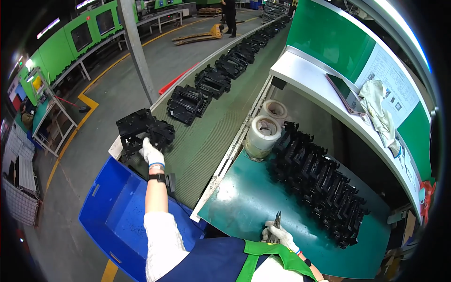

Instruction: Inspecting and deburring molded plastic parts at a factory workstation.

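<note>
My left hand, in a white glove, reaches out over the near end of the conveyor belt. Its fingers grip the near edge of a black plastic frame part, partly hiding that edge. More black frame parts lie in a row up the belt beyond it. Close to my body, my gloved right hand is closed around a pair of pliers, with the pointed jaws upward. Beside that hand, a row of upright black plastic parts stands packed together on the green worktable.
A blue bin sits below the belt's near end. Two tape rolls stand at the table's far corner. A white shelf on the right bears a tablet-like device and a cloth glove. A metal post rises left of the belt.
</note>
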`<state>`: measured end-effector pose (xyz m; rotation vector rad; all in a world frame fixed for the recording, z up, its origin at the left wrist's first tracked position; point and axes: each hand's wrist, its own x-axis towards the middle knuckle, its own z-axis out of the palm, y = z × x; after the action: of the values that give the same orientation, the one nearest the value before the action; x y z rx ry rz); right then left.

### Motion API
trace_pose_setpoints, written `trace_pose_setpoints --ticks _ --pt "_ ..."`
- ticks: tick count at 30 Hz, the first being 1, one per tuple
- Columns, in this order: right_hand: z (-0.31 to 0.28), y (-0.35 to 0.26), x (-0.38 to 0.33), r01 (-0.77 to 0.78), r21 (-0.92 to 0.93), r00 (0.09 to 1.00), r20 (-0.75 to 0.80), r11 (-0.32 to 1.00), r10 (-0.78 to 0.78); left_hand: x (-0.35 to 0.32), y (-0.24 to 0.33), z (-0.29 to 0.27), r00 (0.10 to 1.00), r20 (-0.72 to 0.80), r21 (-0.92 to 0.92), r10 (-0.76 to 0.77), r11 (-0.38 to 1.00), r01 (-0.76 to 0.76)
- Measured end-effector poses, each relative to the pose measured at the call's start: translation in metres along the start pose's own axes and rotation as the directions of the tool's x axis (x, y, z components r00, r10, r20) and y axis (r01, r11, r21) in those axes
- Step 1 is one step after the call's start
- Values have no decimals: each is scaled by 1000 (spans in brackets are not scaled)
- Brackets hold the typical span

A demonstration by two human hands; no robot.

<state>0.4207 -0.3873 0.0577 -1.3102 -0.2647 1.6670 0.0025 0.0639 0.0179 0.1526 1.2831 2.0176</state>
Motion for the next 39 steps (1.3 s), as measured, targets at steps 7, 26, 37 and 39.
trace_pose_setpoints --ticks 7,26,37,39 --pt "19 -40 -2 155 -499 984 156 852 -87 -113 22 -132 705 620 164 -345 935 313" --pt "-115 -28 -37 284 -641 894 -91 712 -439 -324 0 -124 145 448 894 -882 438 -97" --pt "-121 -19 -125 -64 -930 697 -302 363 -650 -351 16 -65 117 732 166 -671 9 -986" --pt "-99 -39 -141 -203 -926 686 -367 318 -628 -356 17 -60 124 762 135 -635 -30 -990"
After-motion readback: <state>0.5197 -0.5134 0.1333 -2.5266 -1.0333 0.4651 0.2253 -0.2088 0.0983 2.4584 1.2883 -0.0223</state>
